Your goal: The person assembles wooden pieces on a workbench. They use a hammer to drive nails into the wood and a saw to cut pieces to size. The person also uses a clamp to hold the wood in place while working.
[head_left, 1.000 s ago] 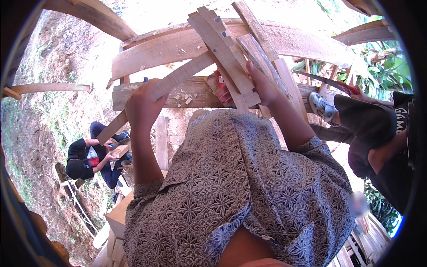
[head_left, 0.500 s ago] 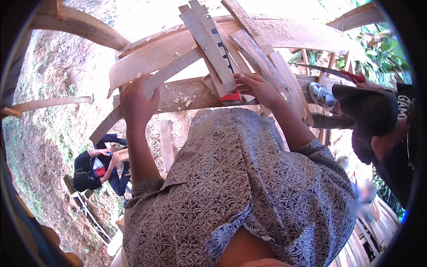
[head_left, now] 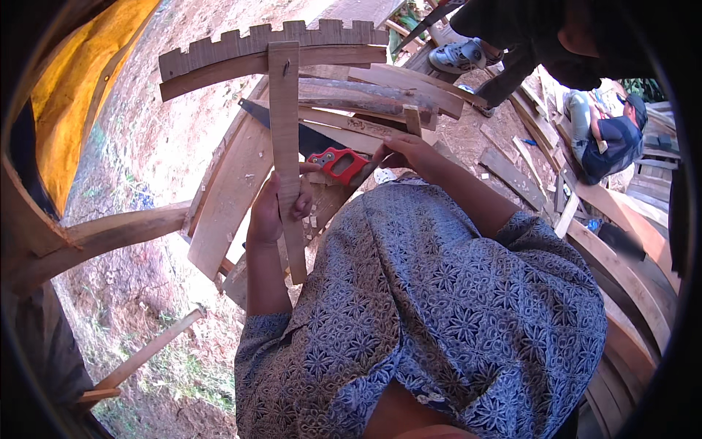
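Left of centre, left hand (head_left: 280,208): closed around wooden strip (head_left: 284,139).
Upper left, notched wood (head_left: 219,56): across strip's top end.
Centre, red-handled saw (head_left: 320,143): partly behind strip.
Centre right, right hand (head_left: 409,152): beside saw handle; grip, cannot tell.

No lettering, label, brand, number or sign is legible on any surface, from upper left to lower right.

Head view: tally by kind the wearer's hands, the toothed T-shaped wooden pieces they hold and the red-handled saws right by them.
Hands: 2 (left hand, right hand)
Toothed T-shaped wooden piece: 1
Red-handled saw: 1
Total: 4
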Demonstrator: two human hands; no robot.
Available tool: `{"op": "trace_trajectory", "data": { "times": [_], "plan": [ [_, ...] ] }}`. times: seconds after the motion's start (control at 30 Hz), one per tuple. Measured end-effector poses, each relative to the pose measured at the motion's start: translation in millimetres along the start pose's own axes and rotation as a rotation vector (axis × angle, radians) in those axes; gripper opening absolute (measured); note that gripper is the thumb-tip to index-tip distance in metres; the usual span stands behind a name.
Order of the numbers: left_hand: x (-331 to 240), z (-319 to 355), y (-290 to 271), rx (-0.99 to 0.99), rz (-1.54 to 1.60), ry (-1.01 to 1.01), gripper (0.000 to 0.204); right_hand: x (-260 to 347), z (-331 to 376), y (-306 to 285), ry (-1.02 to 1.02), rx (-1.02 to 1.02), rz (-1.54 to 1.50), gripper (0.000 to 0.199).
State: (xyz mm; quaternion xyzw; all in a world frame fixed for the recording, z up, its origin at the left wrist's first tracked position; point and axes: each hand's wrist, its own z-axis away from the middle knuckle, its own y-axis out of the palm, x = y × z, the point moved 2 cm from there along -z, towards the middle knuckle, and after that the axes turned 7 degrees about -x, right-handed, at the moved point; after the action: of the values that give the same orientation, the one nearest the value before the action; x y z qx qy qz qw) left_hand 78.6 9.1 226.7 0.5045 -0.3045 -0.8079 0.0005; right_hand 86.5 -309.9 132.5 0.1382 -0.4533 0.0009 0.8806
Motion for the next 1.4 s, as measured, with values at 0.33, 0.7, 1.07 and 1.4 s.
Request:
{"op": "trace_trajectory", "data": {
  "times": [0.33, 0.7, 1.07, 1.4],
  "plan": [
    [35, -106, 78, 0.696, -0.078, -0.387, 0.073, -39, 74, 84, -0.209, 0.128, 0.528, 0.055],
    [120, -147, 196, 0.906, -1.135, -0.277, 0.08, -95, 126, 64, -0.247, -0.525, -0.542, 0.053],
    [168, -112, 175, 0.984, -1.046, -0.515, 0.05, -154, 189, -17, -0.056, -0.894, -0.75, 0.05],
    [251, -106, 212, 1.133, -1.191, -0.31, 0.067, -227, 166, -57, -0.036, -1.151, -0.775, 0.034]
  ]
}}
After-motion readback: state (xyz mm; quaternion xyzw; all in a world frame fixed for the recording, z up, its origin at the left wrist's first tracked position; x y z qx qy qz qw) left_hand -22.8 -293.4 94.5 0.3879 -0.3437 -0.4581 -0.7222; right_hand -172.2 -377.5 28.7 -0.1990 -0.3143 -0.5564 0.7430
